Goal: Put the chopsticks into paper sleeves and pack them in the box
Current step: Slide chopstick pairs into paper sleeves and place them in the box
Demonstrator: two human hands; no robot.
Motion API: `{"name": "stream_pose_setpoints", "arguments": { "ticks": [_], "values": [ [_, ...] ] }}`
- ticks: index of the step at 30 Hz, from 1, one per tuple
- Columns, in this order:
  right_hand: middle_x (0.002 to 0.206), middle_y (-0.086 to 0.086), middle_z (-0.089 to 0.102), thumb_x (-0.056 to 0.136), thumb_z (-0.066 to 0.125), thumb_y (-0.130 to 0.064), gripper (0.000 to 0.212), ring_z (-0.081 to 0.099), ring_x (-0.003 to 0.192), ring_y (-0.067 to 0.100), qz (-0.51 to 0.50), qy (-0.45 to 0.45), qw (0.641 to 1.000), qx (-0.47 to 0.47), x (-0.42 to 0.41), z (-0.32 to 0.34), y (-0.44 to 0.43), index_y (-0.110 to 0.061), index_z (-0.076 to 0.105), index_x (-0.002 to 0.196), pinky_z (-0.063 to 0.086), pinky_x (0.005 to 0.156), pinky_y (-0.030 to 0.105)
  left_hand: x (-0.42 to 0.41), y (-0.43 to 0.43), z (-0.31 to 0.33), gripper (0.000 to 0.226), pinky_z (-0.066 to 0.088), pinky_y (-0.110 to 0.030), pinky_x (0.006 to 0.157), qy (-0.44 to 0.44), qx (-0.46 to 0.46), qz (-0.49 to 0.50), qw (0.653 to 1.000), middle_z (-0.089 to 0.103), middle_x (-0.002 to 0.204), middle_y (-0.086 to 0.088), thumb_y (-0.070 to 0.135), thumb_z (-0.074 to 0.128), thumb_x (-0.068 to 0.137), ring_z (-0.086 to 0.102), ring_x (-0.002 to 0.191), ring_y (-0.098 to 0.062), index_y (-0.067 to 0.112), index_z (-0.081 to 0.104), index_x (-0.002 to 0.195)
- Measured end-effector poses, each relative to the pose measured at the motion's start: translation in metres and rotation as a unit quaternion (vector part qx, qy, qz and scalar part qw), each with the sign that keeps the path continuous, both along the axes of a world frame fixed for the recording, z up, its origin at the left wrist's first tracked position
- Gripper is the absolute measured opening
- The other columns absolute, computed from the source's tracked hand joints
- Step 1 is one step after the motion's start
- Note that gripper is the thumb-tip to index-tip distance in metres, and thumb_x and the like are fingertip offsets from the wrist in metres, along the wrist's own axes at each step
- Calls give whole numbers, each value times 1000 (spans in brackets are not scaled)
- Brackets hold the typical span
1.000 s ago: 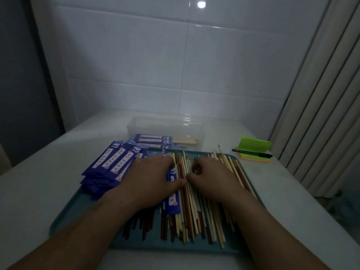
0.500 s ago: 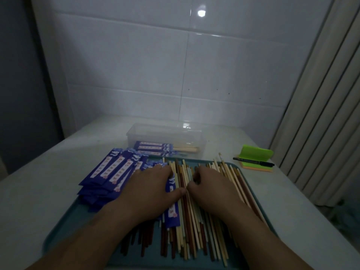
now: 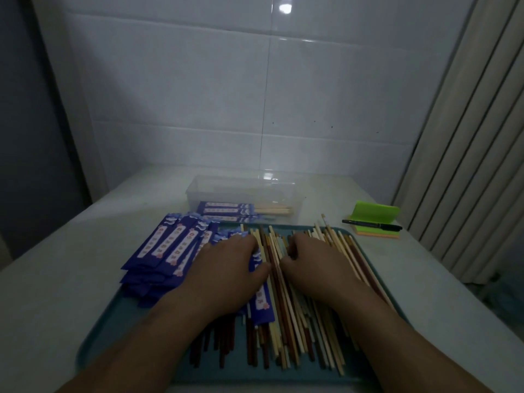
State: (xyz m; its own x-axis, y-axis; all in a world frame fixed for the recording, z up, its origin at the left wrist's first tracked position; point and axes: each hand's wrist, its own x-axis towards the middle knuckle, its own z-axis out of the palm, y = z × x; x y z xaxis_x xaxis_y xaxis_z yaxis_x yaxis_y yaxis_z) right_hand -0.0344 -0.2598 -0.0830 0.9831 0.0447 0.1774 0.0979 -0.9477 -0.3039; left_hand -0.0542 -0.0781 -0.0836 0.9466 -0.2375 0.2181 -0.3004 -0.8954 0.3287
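Tray (image 3: 109, 336): L hand (image 3: 224, 276) flat on sleeve (image 3: 262, 303); R hand (image 3: 317, 268) on chopsticks (image 3: 286, 336).

Tray (image 3: 113, 336) holds loose chopsticks (image 3: 286, 321); stacked sleeves (image 3: 167, 248) lie on its left side. Left hand (image 3: 226, 273) rests flat on one sleeve and the chopsticks. Right hand (image 3: 317, 265) lies on the chopsticks, fingers curled; grip not discernible. Box (image 3: 243, 188) behind the tray contains sleeved chopsticks.

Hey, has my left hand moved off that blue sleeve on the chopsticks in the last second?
No. The left hand still rests on the blue sleeve, and sits no nearer the far rim of the tray than before.
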Motion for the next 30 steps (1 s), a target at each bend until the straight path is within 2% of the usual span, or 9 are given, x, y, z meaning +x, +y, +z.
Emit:
{"name": "stream_pose_setpoints", "arguments": {
  "ticks": [4, 9, 14, 18, 21, 25, 28, 30],
  "values": [
    [90, -7, 59, 94, 58, -38, 9, 56, 82, 15, -1, 14, 1000, 7, 2, 3, -2, -29, 56, 96, 41, 68, 32, 6, 5, -4, 26, 50, -43, 97, 1, -16, -4, 1000, 61, 116, 9, 53, 51, 101, 61, 97, -12, 33, 53, 117],
    [93, -8, 63, 91, 61, -41, 14, 60, 84, 14, -4, 18, 1000, 5, 0, 2, -2, -30, 58, 97, 49, 73, 32, 9, 4, -8, 19, 51, -42, 90, -2, -16, -8, 1000, 59, 106, 10, 49, 50, 102, 58, 84, -11, 33, 52, 112],
    [85, -8, 60, 93, 61, -42, 14, 57, 76, 9, -10, 13, 1000, -21, 2, 3, 0, -30, 55, 89, 44, 64, 31, 10, 4, -9, 19, 51, -43, 92, -2, -30, -13, 999, 61, 108, 7, 49, 50, 102, 61, 92, -14, 31, 53, 110],
    [79, -5, 58, 94, 59, -40, 21, 58, 74, 14, -16, 27, 998, -50, 6, 9, 6, -26, 54, 79, 42, 64, 31, 8, 5, -4, 35, 50, -41, 92, -1, -16, -9, 1000, 61, 110, 7, 62, 50, 99, 61, 98, -16, 31, 53, 115],
    [70, -2, 54, 91, 61, -39, 28, 59, 70, 18, -7, 44, 996, -75, 10, 16, 9, -22, 54, 70, 42, 62, 29, 10, 5, -2, 41, 49, -40, 89, -1, -5, -9, 1000, 61, 110, 7, 68, 52, 94, 61, 100, -17, 30, 51, 110],
    [69, 1, 49, 88, 64, -41, 35, 58, 73, 23, 5, 62, 992, -109, 10, 18, 10, -19, 50, 66, 44, 67, 29, 10, 5, -3, 42, 50, -42, 82, 15, -12, -14, 1000, 57, 98, 6, 69, 52, 92, 59, 90, -19, 29, 45, 100],
    [66, 0, 48, 89, 64, -47, 39, 49, 61, 15, 0, 57, 993, -104, 9, 14, 8, -19, 49, 65, 39, 62, 28, 5, 5, -3, 34, 44, -39, 73, 1, -19, -21, 1000, 53, 89, 7, 60, 54, 95, 55, 79, -16, 27, 45, 96],
    [67, 2, 52, 87, 63, -51, 41, 50, 60, 14, 0, 48, 994, -93, 9, 14, 8, -17, 54, 66, 36, 57, 29, 3, 5, -3, 31, 38, -38, 71, -11, -15, -21, 1000, 51, 87, 7, 57, 53, 97, 51, 75, -14, 28, 44, 93]
  ]
}}
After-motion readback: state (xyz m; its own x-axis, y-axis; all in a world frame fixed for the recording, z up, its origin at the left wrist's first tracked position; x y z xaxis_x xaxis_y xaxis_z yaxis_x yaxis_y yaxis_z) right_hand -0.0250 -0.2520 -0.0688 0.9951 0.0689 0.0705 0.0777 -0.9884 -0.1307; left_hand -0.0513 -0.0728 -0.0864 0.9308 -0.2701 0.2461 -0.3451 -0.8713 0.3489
